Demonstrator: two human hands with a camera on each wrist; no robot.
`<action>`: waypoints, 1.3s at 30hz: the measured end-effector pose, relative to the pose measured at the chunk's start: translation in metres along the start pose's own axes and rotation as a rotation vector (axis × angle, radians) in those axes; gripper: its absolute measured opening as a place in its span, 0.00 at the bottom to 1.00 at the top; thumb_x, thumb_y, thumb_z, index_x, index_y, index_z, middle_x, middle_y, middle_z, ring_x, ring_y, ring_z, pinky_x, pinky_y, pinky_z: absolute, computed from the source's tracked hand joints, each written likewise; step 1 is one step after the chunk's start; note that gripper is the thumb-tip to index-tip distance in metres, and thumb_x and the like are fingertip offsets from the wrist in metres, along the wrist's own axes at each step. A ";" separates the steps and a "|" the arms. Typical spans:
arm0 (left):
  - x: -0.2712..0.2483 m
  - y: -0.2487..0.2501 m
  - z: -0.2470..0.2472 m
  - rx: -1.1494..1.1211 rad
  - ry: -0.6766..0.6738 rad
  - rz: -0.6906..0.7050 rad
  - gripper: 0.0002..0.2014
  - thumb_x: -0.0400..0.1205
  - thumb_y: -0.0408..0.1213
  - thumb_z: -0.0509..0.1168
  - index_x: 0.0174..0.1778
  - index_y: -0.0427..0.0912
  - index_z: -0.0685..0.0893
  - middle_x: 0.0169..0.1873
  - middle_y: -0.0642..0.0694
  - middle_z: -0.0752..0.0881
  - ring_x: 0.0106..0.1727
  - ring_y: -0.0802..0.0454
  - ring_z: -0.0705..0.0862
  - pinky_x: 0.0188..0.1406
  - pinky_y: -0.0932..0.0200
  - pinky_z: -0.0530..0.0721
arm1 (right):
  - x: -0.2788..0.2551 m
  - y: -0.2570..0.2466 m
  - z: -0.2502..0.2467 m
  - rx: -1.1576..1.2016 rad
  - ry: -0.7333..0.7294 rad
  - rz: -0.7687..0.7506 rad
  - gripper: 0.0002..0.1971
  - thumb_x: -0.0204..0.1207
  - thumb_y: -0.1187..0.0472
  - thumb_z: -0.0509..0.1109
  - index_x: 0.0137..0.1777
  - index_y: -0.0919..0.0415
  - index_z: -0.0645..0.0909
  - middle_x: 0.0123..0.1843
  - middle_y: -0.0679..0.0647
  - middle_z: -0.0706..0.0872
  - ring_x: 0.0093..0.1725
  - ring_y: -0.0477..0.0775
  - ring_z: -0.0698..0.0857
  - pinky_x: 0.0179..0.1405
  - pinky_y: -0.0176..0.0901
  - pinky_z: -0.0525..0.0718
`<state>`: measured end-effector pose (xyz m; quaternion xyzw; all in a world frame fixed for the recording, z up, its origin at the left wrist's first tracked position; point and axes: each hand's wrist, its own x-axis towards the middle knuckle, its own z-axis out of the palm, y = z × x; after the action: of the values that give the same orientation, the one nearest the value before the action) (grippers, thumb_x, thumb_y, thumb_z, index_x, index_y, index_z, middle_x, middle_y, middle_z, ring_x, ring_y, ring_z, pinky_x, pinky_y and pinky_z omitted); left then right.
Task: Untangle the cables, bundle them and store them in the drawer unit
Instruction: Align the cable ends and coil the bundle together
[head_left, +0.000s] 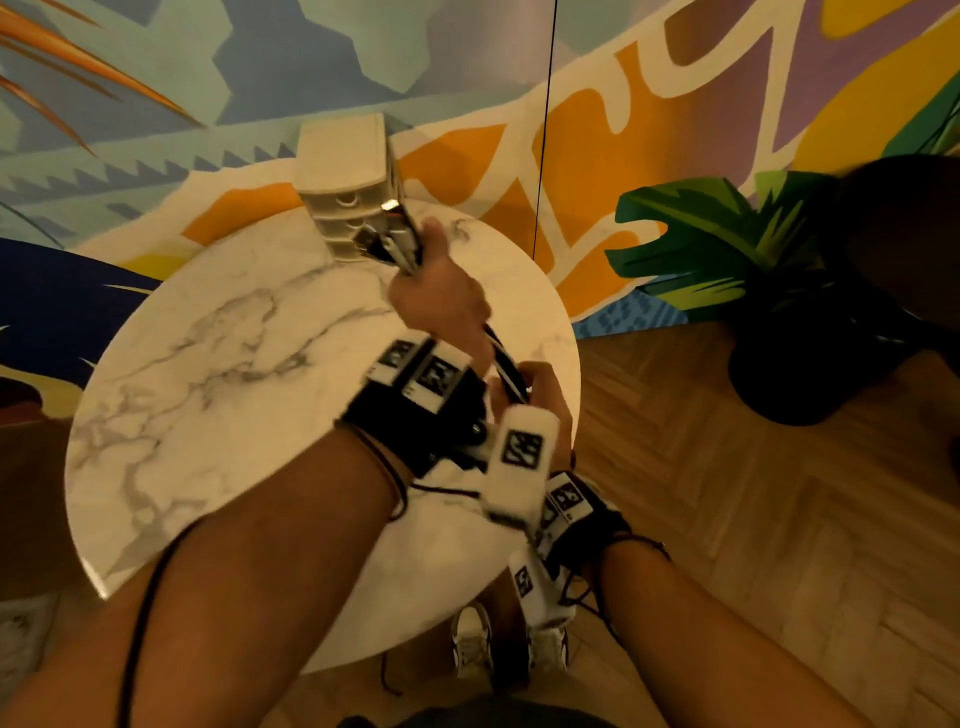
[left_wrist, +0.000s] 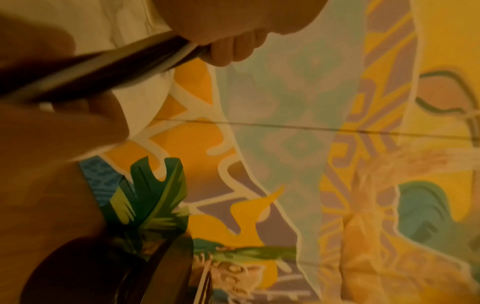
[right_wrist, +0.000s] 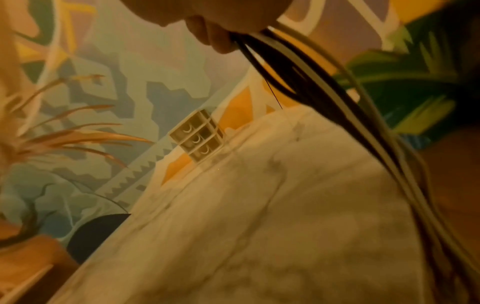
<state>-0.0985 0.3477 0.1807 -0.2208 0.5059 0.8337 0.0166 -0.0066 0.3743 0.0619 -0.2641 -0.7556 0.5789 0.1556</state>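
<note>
Drawer unit (head_left: 347, 195) sits at the table's (head_left: 218, 374) far edge, three drawers all closed, contents not visible; no readable writing, wrist markers only show patterns. My left hand (head_left: 439, 296) fists the cables (head_left: 402, 244) up near the unit; my right hand (head_left: 540, 387) pinches their lower end, bundle held above the table.

round marble table (head_left: 218, 364), wood parquet floor (head_left: 727, 519), colourful mural wall (head_left: 260, 78), dark potted plant (head_left: 769, 249)
</note>
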 end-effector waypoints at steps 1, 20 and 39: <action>0.008 0.008 -0.003 -0.020 0.017 -0.026 0.18 0.81 0.44 0.66 0.31 0.38 0.70 0.09 0.53 0.68 0.09 0.55 0.66 0.14 0.72 0.65 | 0.001 -0.002 -0.005 0.022 -0.050 -0.029 0.07 0.75 0.52 0.70 0.47 0.53 0.77 0.36 0.43 0.81 0.36 0.45 0.82 0.38 0.34 0.78; -0.012 0.020 -0.101 1.675 -1.556 0.587 0.05 0.77 0.35 0.68 0.44 0.40 0.88 0.39 0.49 0.89 0.41 0.55 0.84 0.44 0.67 0.81 | 0.022 -0.007 -0.041 0.198 -0.610 0.574 0.21 0.81 0.50 0.61 0.27 0.53 0.65 0.24 0.51 0.59 0.20 0.47 0.55 0.25 0.42 0.48; 0.004 -0.027 -0.099 0.856 -0.743 0.156 0.12 0.81 0.43 0.66 0.34 0.40 0.83 0.26 0.52 0.82 0.29 0.61 0.76 0.34 0.61 0.76 | 0.015 -0.044 -0.031 0.817 -0.814 0.766 0.28 0.72 0.37 0.56 0.16 0.52 0.62 0.16 0.46 0.55 0.18 0.47 0.48 0.22 0.36 0.44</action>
<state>-0.0601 0.2754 0.1179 0.1513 0.7734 0.5750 0.2196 -0.0120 0.3990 0.1113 -0.1944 -0.3287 0.8842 -0.2689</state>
